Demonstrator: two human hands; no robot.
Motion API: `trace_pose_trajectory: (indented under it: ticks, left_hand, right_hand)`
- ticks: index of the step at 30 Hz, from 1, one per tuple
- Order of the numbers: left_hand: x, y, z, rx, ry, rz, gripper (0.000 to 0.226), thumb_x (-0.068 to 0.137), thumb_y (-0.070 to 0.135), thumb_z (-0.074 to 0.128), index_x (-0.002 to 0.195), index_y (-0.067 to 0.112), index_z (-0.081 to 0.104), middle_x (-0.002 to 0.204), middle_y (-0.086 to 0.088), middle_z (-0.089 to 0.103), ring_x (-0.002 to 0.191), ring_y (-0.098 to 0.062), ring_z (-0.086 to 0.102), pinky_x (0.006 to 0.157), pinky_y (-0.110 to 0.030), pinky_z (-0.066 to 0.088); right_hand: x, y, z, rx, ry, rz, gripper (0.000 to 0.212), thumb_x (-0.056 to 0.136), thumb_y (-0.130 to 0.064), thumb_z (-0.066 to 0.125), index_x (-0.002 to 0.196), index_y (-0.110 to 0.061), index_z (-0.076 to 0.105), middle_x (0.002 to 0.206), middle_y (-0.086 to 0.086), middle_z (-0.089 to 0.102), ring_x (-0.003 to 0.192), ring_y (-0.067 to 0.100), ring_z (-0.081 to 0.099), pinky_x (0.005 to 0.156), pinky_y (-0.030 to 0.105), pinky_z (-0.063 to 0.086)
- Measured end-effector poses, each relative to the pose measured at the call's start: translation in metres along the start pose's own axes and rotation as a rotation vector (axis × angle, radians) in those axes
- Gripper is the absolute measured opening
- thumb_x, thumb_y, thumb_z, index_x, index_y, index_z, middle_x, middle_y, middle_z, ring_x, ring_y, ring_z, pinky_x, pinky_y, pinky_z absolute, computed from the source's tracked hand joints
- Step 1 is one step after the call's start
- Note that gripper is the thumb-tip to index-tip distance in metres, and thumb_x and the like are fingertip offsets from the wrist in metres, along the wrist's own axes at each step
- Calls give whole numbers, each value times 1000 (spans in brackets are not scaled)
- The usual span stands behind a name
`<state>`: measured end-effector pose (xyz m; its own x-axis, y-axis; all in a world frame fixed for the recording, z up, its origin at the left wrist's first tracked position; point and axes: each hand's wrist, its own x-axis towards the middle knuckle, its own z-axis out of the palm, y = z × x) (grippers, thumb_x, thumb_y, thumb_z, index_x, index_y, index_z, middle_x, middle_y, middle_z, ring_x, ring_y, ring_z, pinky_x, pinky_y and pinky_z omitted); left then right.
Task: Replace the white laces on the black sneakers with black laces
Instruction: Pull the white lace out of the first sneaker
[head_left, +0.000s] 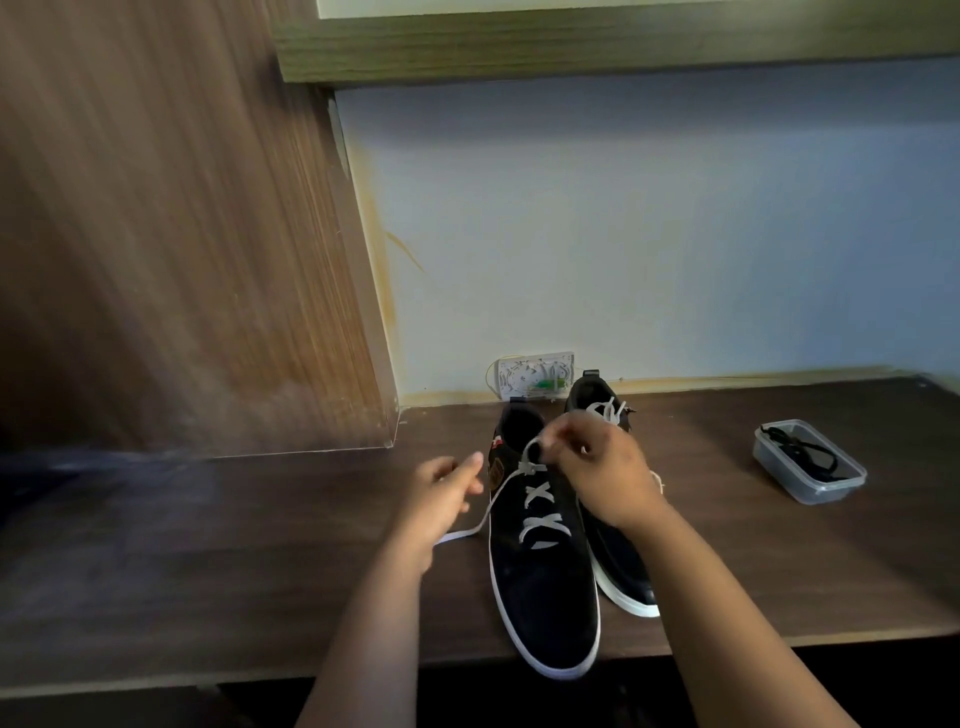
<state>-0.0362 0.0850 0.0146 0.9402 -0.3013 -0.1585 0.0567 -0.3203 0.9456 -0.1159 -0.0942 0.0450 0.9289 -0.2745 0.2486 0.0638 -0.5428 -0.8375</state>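
Observation:
Two black sneakers with white soles stand side by side on the dark wooden desk (208, 571). The left sneaker (545, 587) still carries a white lace (540, 519) crossed over its lower eyelets, with the upper part loosened. One loose end trails left across the desk under my left hand (441, 499), whose fingers are relaxed beside the shoe. My right hand (602, 467) pinches the white lace at the top of the left sneaker. The right sneaker (618, 561) is partly hidden behind my right hand and shows a white lace near its tongue. Black laces (802, 452) lie in a clear tub.
The clear plastic tub (826, 491) sits on the desk at the right. A white wall socket plate (535, 374) is on the wall behind the shoes. A wooden cabinet side (182, 260) rises at the left, and the left sneaker's toe overhangs the desk's front edge.

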Motion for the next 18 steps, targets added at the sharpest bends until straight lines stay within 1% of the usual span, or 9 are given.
trace_pose_trajectory:
  ticks: [2,3,4,5,8,10,13,15,18]
  left_hand:
    - [6,4,17,-235,13,-100,36,94,38,57,70,13,63,59,1,62,51,-13,49,47,-21,35]
    - [8,3,24,-290,12,-129,37,94,38,57,67,13,62,57,1,61,52,-14,50,48,-21,35]
    - [11,-1,29,-285,18,-132,37,93,40,58,68,13,62,59,0,61,56,-17,52,52,-23,36]
    - [11,-4,33,-228,33,-115,36,91,41,60,69,13,62,63,-1,61,61,-19,54,58,-27,38]
    - [13,-13,39,-23,118,-22,32,85,44,68,71,17,58,66,3,60,65,-15,55,62,-29,39]
    - [13,-14,42,0,117,22,27,80,44,73,73,21,61,70,6,63,69,-14,59,64,-30,45]
    - [11,-13,50,-42,107,36,18,78,33,78,84,23,65,77,7,68,80,-15,65,79,-35,53]
    - [9,-11,55,-110,167,-3,27,79,21,78,98,25,59,78,9,68,82,-14,65,82,-34,54]
    - [5,-3,61,-278,168,-89,33,81,10,74,106,19,55,83,3,67,76,-11,62,69,-26,51]
  right_hand:
    - [-6,-20,-4,187,-635,4,16,96,-10,57,107,-11,67,98,4,72,95,10,65,83,28,49]
    - [-9,-23,-7,154,-823,30,20,96,-8,55,114,-10,66,105,6,71,98,11,64,81,25,50]
    - [-10,-22,-9,77,-862,70,23,96,-6,55,115,-12,66,108,7,70,98,13,64,81,24,51]
    - [-9,-16,-9,-23,-746,99,24,94,-6,56,112,-16,68,106,7,70,95,16,64,81,24,51]
    - [-4,3,-11,-375,-182,191,18,89,-18,62,104,-28,60,89,-3,65,85,17,62,75,27,50]
    - [-2,14,-9,-391,15,204,13,88,-20,64,98,-27,59,79,-9,60,77,13,58,70,27,49]
    - [-2,18,-1,-343,89,65,11,85,-14,65,89,-24,67,77,-12,60,70,8,56,67,25,50]
    - [-3,19,10,-411,82,-44,15,83,-9,65,89,-21,72,83,-9,59,74,11,57,66,25,48]
    - [-2,23,20,-484,90,-75,20,82,-8,64,94,-21,74,86,-6,58,84,19,57,65,31,48]
